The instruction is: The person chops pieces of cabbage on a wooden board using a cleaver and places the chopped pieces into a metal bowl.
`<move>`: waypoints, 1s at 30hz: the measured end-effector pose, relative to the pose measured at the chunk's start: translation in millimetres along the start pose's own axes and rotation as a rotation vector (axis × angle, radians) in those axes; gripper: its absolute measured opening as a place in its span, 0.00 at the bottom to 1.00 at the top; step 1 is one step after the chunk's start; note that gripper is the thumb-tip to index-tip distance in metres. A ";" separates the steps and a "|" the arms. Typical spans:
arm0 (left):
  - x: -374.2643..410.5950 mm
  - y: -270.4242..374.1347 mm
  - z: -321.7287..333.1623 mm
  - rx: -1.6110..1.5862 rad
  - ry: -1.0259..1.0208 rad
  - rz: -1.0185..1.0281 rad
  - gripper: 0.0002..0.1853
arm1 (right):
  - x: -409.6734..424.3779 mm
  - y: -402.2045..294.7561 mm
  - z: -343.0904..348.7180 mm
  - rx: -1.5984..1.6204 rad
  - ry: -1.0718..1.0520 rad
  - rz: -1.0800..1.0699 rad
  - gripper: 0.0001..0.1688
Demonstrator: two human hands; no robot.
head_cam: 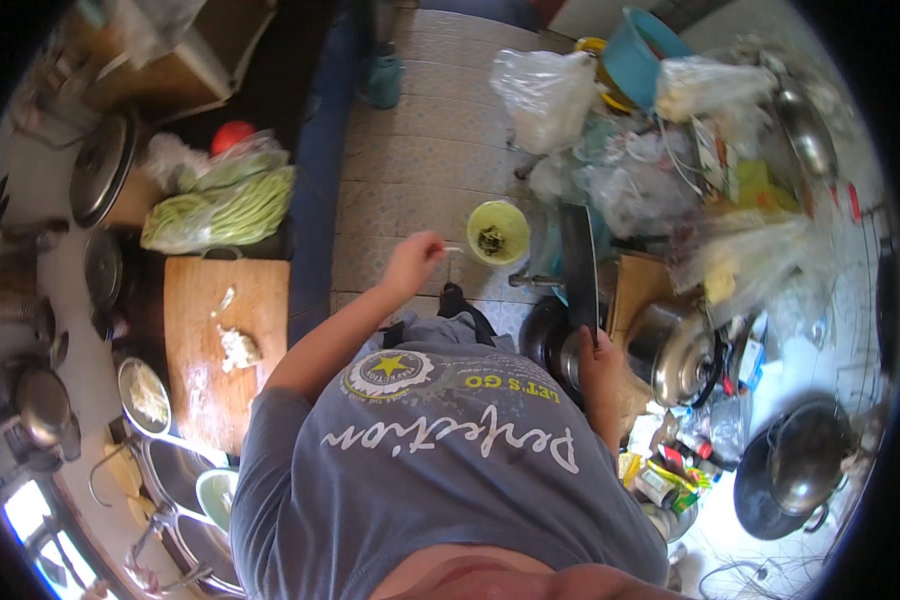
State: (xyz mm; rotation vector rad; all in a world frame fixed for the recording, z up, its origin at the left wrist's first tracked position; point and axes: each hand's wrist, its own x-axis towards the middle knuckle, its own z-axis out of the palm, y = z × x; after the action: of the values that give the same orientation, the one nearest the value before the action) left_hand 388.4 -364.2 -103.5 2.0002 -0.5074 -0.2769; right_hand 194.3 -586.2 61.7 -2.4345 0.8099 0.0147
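Note:
My left hand [418,259] reaches out over the tiled floor, its fingers curled, a small white strip [454,249] at the fingertips. Just beyond it stands a yellow-green bin [520,225] with dark scraps in the bottom. My right hand [600,364] grips the handle of a cleaver [580,262], whose broad dark blade points away from me. On the left counter, a wooden cutting board [195,397] carries a pale, chopped-looking clump [238,349] and a small white piece [227,299]. A bowl of pale food pieces [147,397] is beside the board.
Bagged green long beans [232,202] and a lidded pot [105,172] are beyond the board. A double sink [180,472] lies at lower left. On the right are plastic bags [544,97], a blue bucket [630,56], a metal pot [675,352] and a wok [765,480].

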 end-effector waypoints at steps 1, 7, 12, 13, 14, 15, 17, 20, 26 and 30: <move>13.2 8.2 31.9 0.020 -0.077 0.057 0.06 | -2.7 10.9 -7.2 -0.003 0.012 0.035 0.17; 100.6 -5.4 184.7 0.079 -0.190 0.019 0.06 | -3.2 93.4 -28.0 0.134 0.053 0.185 0.14; 109.0 5.1 154.1 -0.119 0.054 -0.107 0.08 | 26.8 116.1 -46.5 0.123 -0.010 0.147 0.14; 97.8 14.4 126.0 -0.075 0.087 -0.124 0.08 | 39.5 110.4 -48.9 0.128 -0.053 0.131 0.14; 78.7 3.4 106.7 -0.153 0.139 -0.180 0.07 | 47.5 118.0 -41.3 0.233 -0.049 0.051 0.15; 62.2 4.1 86.1 -0.082 0.189 -0.195 0.07 | 54.4 121.6 -42.2 0.168 -0.090 0.044 0.16; 26.7 8.9 35.2 0.072 0.320 -0.248 0.06 | 73.3 135.3 -32.1 0.100 -0.101 -0.089 0.16; -38.4 -31.0 -47.9 0.222 0.742 -0.336 0.06 | 102.7 100.3 -21.4 0.106 -0.114 -0.253 0.16; -204.9 -104.5 -195.1 0.652 1.024 -0.866 0.12 | 108.0 -24.8 21.7 -0.051 -0.197 -0.592 0.16; -181.5 -143.8 -226.4 0.675 0.643 -0.848 0.20 | 87.2 -75.4 63.7 -0.035 -0.200 -0.658 0.16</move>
State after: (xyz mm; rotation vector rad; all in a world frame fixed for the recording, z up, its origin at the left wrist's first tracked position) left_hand 352.4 -43.5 -130.2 2.6993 0.7820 0.0639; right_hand 317.5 -551.5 31.1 -2.5660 -0.0981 0.0209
